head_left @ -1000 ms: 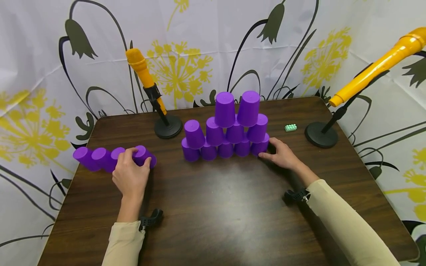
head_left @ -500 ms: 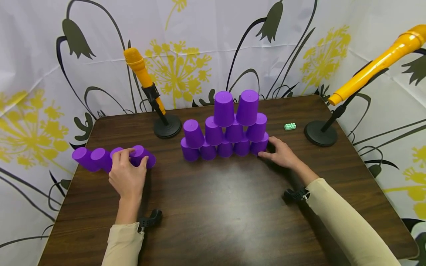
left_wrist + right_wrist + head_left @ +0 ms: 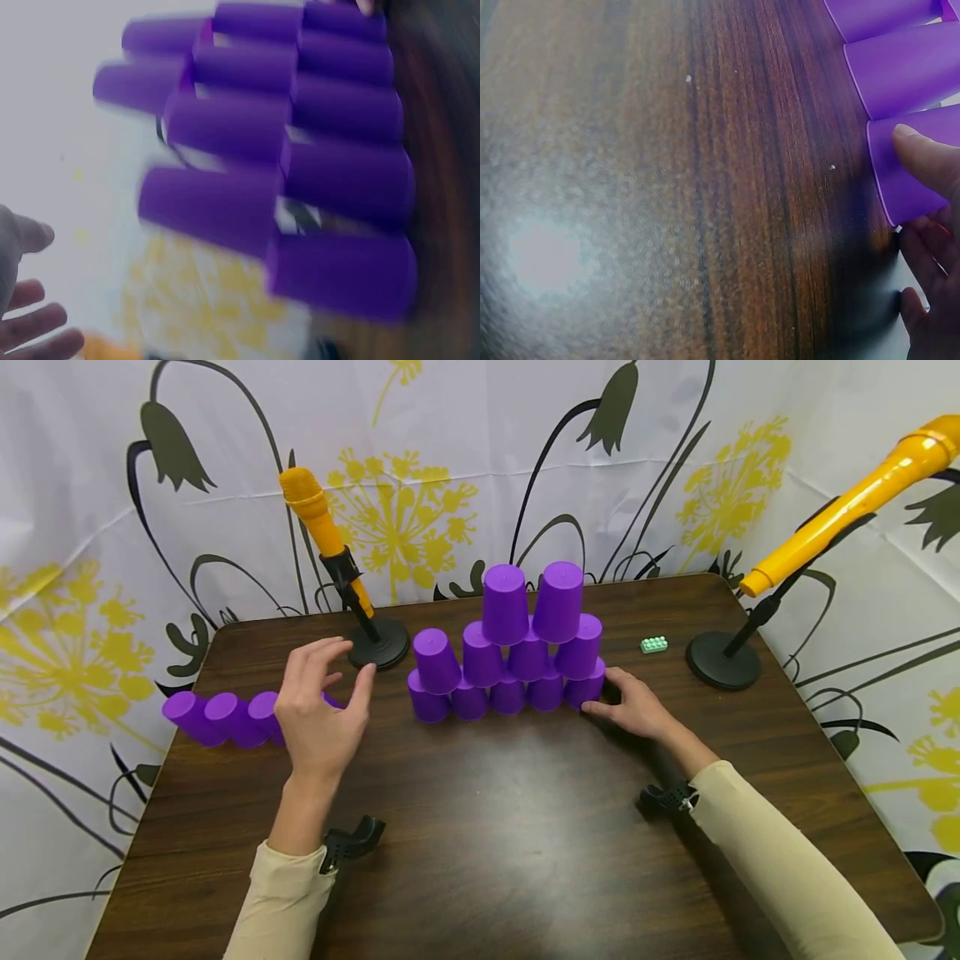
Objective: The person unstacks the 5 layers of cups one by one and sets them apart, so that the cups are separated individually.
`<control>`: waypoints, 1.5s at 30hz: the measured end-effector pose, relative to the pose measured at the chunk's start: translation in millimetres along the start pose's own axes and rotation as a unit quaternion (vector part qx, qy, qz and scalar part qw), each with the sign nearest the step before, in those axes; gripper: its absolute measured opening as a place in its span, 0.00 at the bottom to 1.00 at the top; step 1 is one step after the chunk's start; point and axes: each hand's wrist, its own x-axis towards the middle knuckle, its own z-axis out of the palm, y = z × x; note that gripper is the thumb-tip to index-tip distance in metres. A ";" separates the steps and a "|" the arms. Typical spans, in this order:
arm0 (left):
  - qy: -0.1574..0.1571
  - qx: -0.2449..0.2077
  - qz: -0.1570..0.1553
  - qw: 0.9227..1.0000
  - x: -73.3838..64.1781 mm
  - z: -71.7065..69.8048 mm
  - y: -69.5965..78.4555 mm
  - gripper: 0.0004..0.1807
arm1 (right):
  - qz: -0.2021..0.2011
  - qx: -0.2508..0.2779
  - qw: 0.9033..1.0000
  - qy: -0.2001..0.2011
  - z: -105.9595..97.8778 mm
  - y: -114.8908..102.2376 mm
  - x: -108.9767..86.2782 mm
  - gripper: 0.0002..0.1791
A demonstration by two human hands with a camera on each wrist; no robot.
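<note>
Because the left wrist view reaches me blurred, with only part of the left hand point(image 3: 318, 714) at its edge, I read that hand chiefly in the head view, where it covers most of the last cup in a row of purple cups point(image 3: 231, 720). The right wrist view crops the right hand point(image 3: 636, 703), and its fingertips are partly hidden from me behind a cup. The left hand is raised, thumb and fingers spread well apart in a curve; I see nothing held between them. The right hand lies low, gripping the end cup point(image 3: 900, 184) of a bottom tier, thumb against its front and fingers round its outer side, parted only by the cup's breadth. That cup belongs to a stack of purple cups point(image 3: 528, 662), in tiers of five, four and two, which stands between the two hands; the row extends leftward from the left hand. Beyond the left fingertips I note a yellow microphone point(image 3: 321, 522) on a black stand; beyond the right hand, a green brick point(image 3: 654, 645), and farther right a second microphone point(image 3: 840, 514), its head cut off. A patterned cloth point(image 3: 487, 452) hangs behind the table point(image 3: 487, 843).
</note>
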 end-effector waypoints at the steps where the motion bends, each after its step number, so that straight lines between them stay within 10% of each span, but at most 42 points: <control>1: -0.011 -0.021 0.012 1.000 4.4 5.1 7.8 0.18 | -0.001 0.000 1.000 0.001 -0.3 0.0 0.1 0.37; 11: -0.104 -0.116 0.106 0.982 35.9 66.5 53.7 0.27 | 0.000 -0.002 1.000 0.002 -1.6 0.7 -0.1 0.37; 27: -0.159 -0.133 0.064 0.976 44.5 121.7 64.2 0.30 | 0.004 0.013 1.000 0.000 1.1 2.9 1.3 0.36; 35: -0.105 -0.130 0.064 0.984 42.6 108.6 62.5 0.29 | -0.001 0.011 1.000 0.001 1.5 3.4 0.6 0.37; 40: -0.056 -0.145 0.051 0.987 41.9 74.9 52.8 0.28 | -0.003 0.009 1.000 0.000 1.4 3.1 0.6 0.37; 45: 0.030 -0.066 0.007 0.997 43.5 30.9 26.8 0.27 | -0.001 0.009 1.000 0.003 1.0 3.4 0.4 0.37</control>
